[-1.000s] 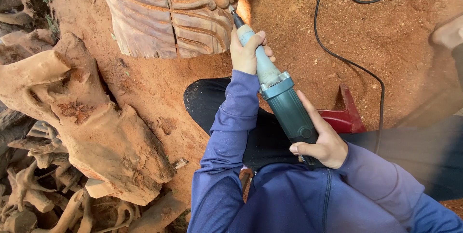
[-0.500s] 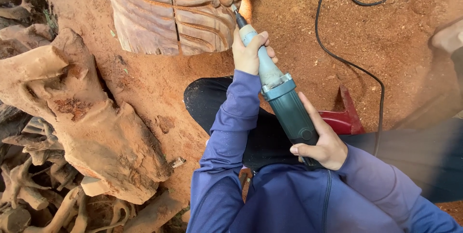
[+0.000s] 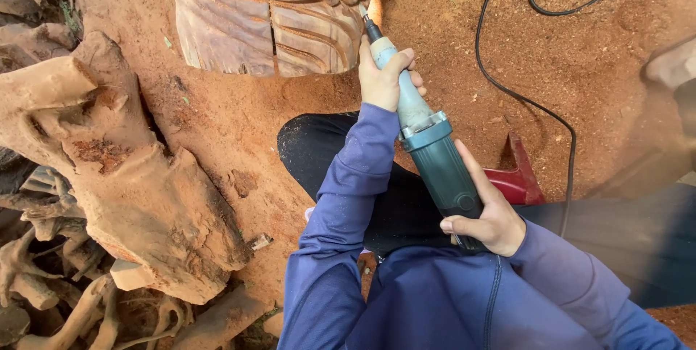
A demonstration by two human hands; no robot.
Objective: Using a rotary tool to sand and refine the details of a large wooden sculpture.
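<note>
Left hand (image 3: 383, 78): fingers wrapped round the grinder's pale neck.
Right hand (image 3: 487, 221): fingers clamped on the green body.
Die grinder (image 3: 426, 143): points to 11 o'clock, its bit touching the carved wood (image 3: 268, 13).
Progress: deep grooves already cut; lower right edge in hand.
Cable (image 3: 522, 96): trails at 1 o'clock.

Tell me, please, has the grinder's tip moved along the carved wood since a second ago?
No. The grinder tip sits at the same lower right edge of the carved wood; both hands keep their grip.
</note>
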